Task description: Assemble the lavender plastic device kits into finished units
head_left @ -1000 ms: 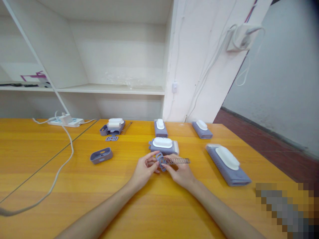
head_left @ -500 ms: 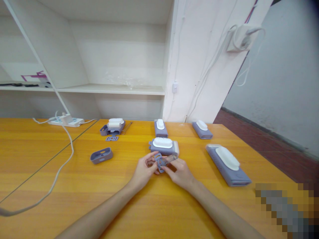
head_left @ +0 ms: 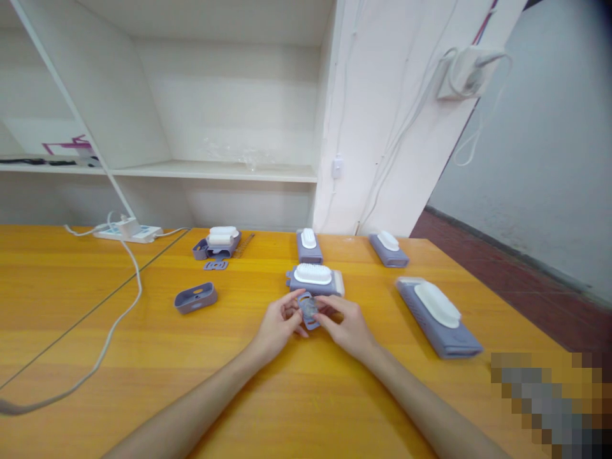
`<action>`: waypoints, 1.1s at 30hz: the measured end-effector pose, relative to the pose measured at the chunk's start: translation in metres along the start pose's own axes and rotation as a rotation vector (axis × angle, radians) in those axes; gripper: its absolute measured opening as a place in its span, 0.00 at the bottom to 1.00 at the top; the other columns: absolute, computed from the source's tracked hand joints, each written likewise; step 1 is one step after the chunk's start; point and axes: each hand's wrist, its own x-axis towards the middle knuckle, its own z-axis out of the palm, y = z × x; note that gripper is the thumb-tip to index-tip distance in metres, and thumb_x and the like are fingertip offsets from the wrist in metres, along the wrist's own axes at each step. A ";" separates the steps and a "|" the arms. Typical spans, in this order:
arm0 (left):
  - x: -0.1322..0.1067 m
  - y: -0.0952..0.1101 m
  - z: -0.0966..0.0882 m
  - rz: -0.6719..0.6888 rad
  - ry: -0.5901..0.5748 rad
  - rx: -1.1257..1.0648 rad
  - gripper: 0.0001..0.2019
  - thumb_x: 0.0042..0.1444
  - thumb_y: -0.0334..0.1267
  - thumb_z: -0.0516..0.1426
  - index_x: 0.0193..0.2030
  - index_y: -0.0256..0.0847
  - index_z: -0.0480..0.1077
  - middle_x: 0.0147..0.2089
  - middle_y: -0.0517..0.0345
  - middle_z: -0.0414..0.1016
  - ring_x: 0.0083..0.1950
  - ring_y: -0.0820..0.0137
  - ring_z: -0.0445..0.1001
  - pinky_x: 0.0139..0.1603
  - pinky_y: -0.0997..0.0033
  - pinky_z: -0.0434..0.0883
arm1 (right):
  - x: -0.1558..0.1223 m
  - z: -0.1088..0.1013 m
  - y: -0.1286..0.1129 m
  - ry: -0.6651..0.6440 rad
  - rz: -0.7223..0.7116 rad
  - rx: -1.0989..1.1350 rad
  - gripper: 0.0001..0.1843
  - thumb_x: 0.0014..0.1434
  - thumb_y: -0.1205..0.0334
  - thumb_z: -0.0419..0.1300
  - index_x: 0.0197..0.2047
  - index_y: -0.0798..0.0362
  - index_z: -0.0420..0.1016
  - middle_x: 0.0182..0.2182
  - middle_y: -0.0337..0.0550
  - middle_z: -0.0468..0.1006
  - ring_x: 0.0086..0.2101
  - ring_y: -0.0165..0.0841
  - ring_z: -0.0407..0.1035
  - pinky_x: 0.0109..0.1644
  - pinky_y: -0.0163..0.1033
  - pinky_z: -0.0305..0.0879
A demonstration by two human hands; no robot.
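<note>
Both my hands meet at the middle of the orange table. My left hand pinches a small lilac plastic piece with holes in it. Against that piece my right hand presses a metal coil spring, its fingers closed; the spring is squeezed short and mostly hidden by the fingers. Just behind my hands stands a lilac device with a white pad on top.
More lilac devices with white pads lie around: a large one at right, two at the back, one at back left with a flat part. An empty lilac shell, a white cable and power strip lie left.
The spring stuck out to the right a second ago; my right hand has pushed it in against the lilac piece, so it is now compressed and nearly hidden.
</note>
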 end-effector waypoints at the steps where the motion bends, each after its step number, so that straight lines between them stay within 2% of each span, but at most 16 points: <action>1: 0.000 0.000 0.000 0.001 0.016 -0.013 0.34 0.46 0.44 0.61 0.58 0.31 0.58 0.39 0.48 0.72 0.31 0.70 0.72 0.26 0.71 0.73 | 0.001 0.000 0.002 -0.001 0.065 0.062 0.13 0.54 0.59 0.60 0.44 0.52 0.75 0.35 0.45 0.78 0.34 0.33 0.72 0.39 0.38 0.69; 4: 0.002 -0.001 -0.001 0.024 0.025 -0.023 0.32 0.47 0.44 0.61 0.57 0.32 0.59 0.42 0.46 0.71 0.33 0.69 0.72 0.27 0.71 0.73 | 0.004 0.000 0.008 -0.017 0.240 0.247 0.14 0.53 0.57 0.61 0.42 0.54 0.75 0.34 0.46 0.79 0.33 0.35 0.73 0.38 0.40 0.69; 8: 0.003 -0.007 -0.002 0.049 0.005 -0.005 0.32 0.48 0.44 0.61 0.58 0.33 0.59 0.38 0.48 0.72 0.33 0.68 0.72 0.26 0.71 0.73 | 0.007 0.000 0.007 -0.075 0.326 0.397 0.16 0.50 0.54 0.62 0.39 0.56 0.76 0.33 0.47 0.80 0.31 0.35 0.73 0.36 0.40 0.69; 13: 0.002 -0.008 -0.001 0.053 -0.002 0.046 0.30 0.49 0.43 0.60 0.59 0.35 0.59 0.39 0.50 0.72 0.30 0.70 0.71 0.25 0.71 0.72 | 0.007 -0.002 0.003 -0.125 0.314 0.395 0.14 0.50 0.55 0.62 0.37 0.56 0.77 0.33 0.46 0.80 0.32 0.34 0.72 0.37 0.39 0.67; 18: 0.000 -0.006 -0.001 0.062 -0.071 0.093 0.27 0.53 0.42 0.57 0.58 0.35 0.59 0.37 0.50 0.71 0.32 0.69 0.72 0.26 0.71 0.71 | 0.009 -0.004 0.004 -0.164 0.319 0.396 0.13 0.51 0.55 0.61 0.35 0.56 0.78 0.31 0.45 0.80 0.30 0.33 0.71 0.36 0.38 0.66; 25: 0.001 -0.007 -0.002 0.045 -0.146 0.088 0.24 0.54 0.41 0.56 0.56 0.34 0.59 0.37 0.49 0.72 0.33 0.68 0.72 0.29 0.71 0.71 | 0.010 -0.005 0.001 -0.145 0.350 0.370 0.12 0.50 0.55 0.62 0.31 0.57 0.78 0.26 0.44 0.79 0.26 0.30 0.69 0.33 0.35 0.64; 33: 0.001 -0.007 -0.002 0.019 -0.119 0.076 0.25 0.53 0.40 0.56 0.56 0.33 0.59 0.35 0.50 0.73 0.29 0.71 0.71 0.28 0.72 0.70 | 0.009 -0.005 0.001 -0.184 0.309 0.374 0.12 0.52 0.56 0.61 0.33 0.57 0.78 0.28 0.43 0.79 0.27 0.30 0.69 0.33 0.35 0.65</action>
